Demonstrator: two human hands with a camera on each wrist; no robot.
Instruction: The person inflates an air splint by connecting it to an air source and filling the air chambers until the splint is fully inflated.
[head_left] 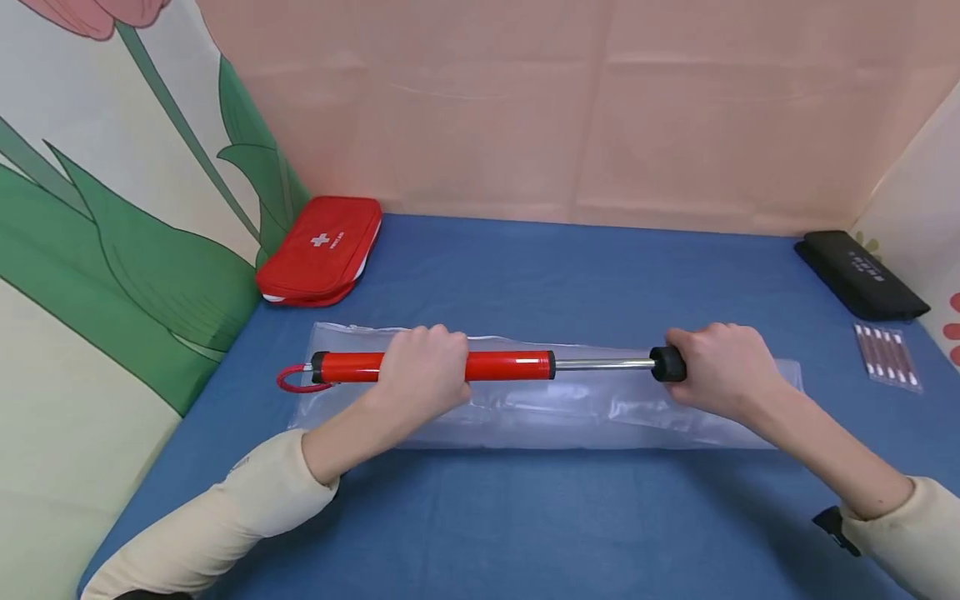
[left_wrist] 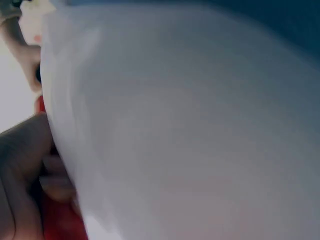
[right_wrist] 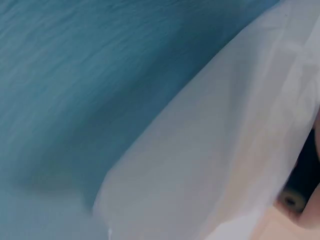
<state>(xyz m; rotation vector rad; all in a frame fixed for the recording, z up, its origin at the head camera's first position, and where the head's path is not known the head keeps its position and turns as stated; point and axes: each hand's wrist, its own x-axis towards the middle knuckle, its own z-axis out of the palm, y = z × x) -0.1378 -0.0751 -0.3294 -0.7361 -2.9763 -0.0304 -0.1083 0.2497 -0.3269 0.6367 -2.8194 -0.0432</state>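
Observation:
A red hand pump [head_left: 510, 365] is held level over a clear plastic bag [head_left: 570, 417] in the head view. My left hand [head_left: 426, 367] grips the middle of its red barrel. My right hand [head_left: 722, 367] holds the black handle [head_left: 667, 364] at the right end, and a length of silver rod [head_left: 603, 364] shows between handle and barrel. From the barrel's left end a short red hose [head_left: 292, 383] loops out. In the right wrist view the black handle [right_wrist: 302, 180] sits in the curled fingers; a sleeve covers much of both wrist views.
A red first aid case [head_left: 322, 250] lies at the back left of the blue table [head_left: 525, 517]. At the right are a black pouch [head_left: 861, 275] and a small clear packet of swabs [head_left: 888, 357]. A pink backdrop [head_left: 570, 108] rises behind the table.

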